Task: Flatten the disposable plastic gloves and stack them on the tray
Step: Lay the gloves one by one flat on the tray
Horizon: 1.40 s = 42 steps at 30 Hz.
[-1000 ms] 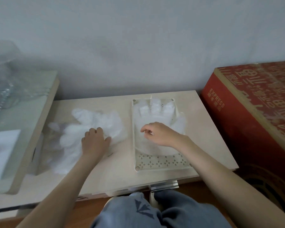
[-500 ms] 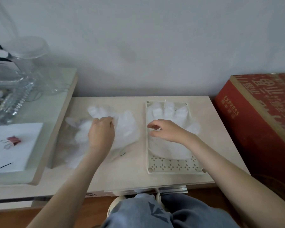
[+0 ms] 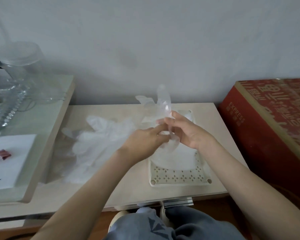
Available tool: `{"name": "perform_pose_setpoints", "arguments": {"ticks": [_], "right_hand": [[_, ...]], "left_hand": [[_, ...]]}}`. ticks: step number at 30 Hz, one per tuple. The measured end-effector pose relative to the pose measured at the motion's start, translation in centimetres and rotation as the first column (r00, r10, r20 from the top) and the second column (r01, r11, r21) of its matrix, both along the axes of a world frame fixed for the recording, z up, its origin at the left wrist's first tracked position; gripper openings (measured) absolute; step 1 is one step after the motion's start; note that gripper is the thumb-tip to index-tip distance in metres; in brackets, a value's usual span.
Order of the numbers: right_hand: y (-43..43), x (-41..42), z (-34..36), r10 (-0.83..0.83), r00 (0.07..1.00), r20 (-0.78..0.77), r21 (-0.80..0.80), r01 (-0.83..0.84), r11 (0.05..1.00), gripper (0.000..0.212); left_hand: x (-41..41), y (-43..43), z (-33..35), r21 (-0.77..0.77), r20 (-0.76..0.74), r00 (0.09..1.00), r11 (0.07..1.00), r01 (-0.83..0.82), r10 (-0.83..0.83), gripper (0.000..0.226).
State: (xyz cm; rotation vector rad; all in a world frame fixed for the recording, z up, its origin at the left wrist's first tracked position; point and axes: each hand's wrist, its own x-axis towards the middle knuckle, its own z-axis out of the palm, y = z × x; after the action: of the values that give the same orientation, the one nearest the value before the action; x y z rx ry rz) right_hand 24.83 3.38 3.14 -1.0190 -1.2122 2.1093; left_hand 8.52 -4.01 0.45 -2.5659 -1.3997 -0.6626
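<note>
Across the pale beige wooden tabletop, with a large red printed cardboard box standing at its right, a loose heap of crumpled translucent plastic gloves covers the left half. Just right of the heap sits a cream perforated plastic tray, with flattened gloves already lying on it. Above the tray the left hand and right hand meet. Each pinches, between thumb and fingertips, one clear disposable glove, held off the table with its fingers standing up toward the wall. The step in hand looks like straightening this glove in the air. Next it probably needs spreading out, lowering flat onto the stack with the fingers lined up, then smoothing with open palms.
</note>
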Motion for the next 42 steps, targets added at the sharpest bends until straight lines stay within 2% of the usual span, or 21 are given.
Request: {"name": "perform_pose_setpoints", "arguments": {"ticks": [2, 3, 5, 7, 8, 10, 12, 14, 16, 17, 19, 21, 23, 28, 32, 35, 39, 42], "right_hand": [[0.0, 1.1, -0.2, -0.044, 0.999, -0.014, 0.046, 0.045, 0.998, 0.009], [-0.1, 1.6, -0.4, -0.083, 0.996, -0.046, 0.038, 0.085, 0.996, 0.004], [-0.1, 2.5, -0.8, -0.197, 0.973, -0.123, -0.037, 0.194, 0.980, 0.013], [0.1, 3.6, -1.4, -0.323, 0.930, -0.177, -0.134, 0.302, 0.944, 0.024], [0.1, 4.1, -1.8, -0.365, 0.910, -0.195, -0.168, 0.336, 0.927, 0.028], [0.1, 5.0, -2.3, -0.424, 0.875, -0.235, -0.231, 0.373, 0.898, 0.032], [0.0, 5.7, -2.7, -0.447, 0.851, -0.275, -0.284, 0.373, 0.883, 0.037], [-0.1, 6.3, -3.1, -0.432, 0.849, -0.303, -0.302, 0.345, 0.889, 0.035], [-0.3, 6.4, -3.6, -0.404, 0.864, -0.301, -0.301, 0.316, 0.900, 0.036], [-0.4, 6.5, -3.9, -0.394, 0.871, -0.294, -0.301, 0.307, 0.903, 0.040], [-0.5, 6.6, -4.4, -0.363, 0.890, -0.276, -0.305, 0.277, 0.911, 0.040], [-0.5, 6.8, -4.6, -0.333, 0.912, -0.239, -0.302, 0.256, 0.919, 0.037], [-0.2, 7.2, -4.9, -0.336, 0.929, -0.158, -0.293, 0.281, 0.914, 0.049], [0.8, 7.7, -5.5, -0.321, 0.947, -0.011, -0.179, 0.314, 0.933, 0.082], [0.8, 7.7, -5.4, -0.264, 0.955, 0.138, -0.041, 0.271, 0.962, 0.089], [1.1, 7.7, -6.0, -0.267, 0.912, 0.311, 0.111, 0.244, 0.963, 0.081], [1.4, 7.6, -6.5, -0.335, 0.850, 0.405, 0.251, 0.249, 0.935, 0.058], [1.5, 7.7, -6.7, -0.347, 0.810, 0.472, 0.352, 0.188, 0.917, 0.055]], "left_hand": [[1.1, 0.5, -0.3, 0.009, 0.002, 0.999, 0.999, 0.034, -0.034, 0.033], [1.4, 0.7, -0.7, 0.002, 0.025, 0.998, 0.999, 0.051, -0.051, 0.025], [1.8, 0.9, -1.3, -0.073, 0.152, 0.987, 0.995, 0.069, -0.057, 0.013], [2.2, 0.9, -1.8, -0.231, 0.392, 0.919, 0.970, 0.070, 0.027, 0.019], [2.5, 0.7, -1.8, -0.311, 0.510, 0.852, 0.949, 0.057, 0.116, 0.019], [3.2, 0.7, -1.6, -0.461, 0.684, 0.634, 0.887, -0.008, 0.361, 0.016], [3.9, 1.0, -1.4, -0.649, 0.691, 0.386, 0.760, -0.039, 0.611, 0.029], [4.2, 1.9, -1.5, -0.792, 0.610, 0.214, 0.600, 0.114, 0.763, 0.050], [4.4, 2.6, -1.5, -0.806, 0.540, 0.140, 0.462, 0.370, 0.830, 0.059], [4.5, 2.8, -1.6, -0.788, 0.530, 0.138, 0.425, 0.445, 0.837, 0.059], [4.8, 3.4, -2.1, -0.766, 0.554, 0.136, 0.439, 0.469, 0.822, 0.050], [5.3, 4.0, -2.5, -0.777, 0.570, 0.096, 0.497, 0.386, 0.816, 0.024], [5.6, 4.3, -2.7, -0.803, 0.560, 0.086, 0.515, 0.300, 0.824, 0.007], [5.4, 4.4, -3.1, -0.852, 0.507, 0.150, 0.468, 0.235, 0.849, 0.005], [5.3, 4.7, -3.4, -0.872, 0.486, 0.215, 0.455, 0.180, 0.847, 0.009], [5.1, 5.0, -3.5, -0.870, 0.492, 0.267, 0.472, 0.141, 0.829, 0.021], [5.0, 5.3, -3.6, -0.844, 0.463, 0.429, 0.533, -0.054, 0.776, 0.055], [5.1, 5.0, -3.7, -0.781, 0.435, 0.552, 0.603, -0.163, 0.712, 0.069]]}}
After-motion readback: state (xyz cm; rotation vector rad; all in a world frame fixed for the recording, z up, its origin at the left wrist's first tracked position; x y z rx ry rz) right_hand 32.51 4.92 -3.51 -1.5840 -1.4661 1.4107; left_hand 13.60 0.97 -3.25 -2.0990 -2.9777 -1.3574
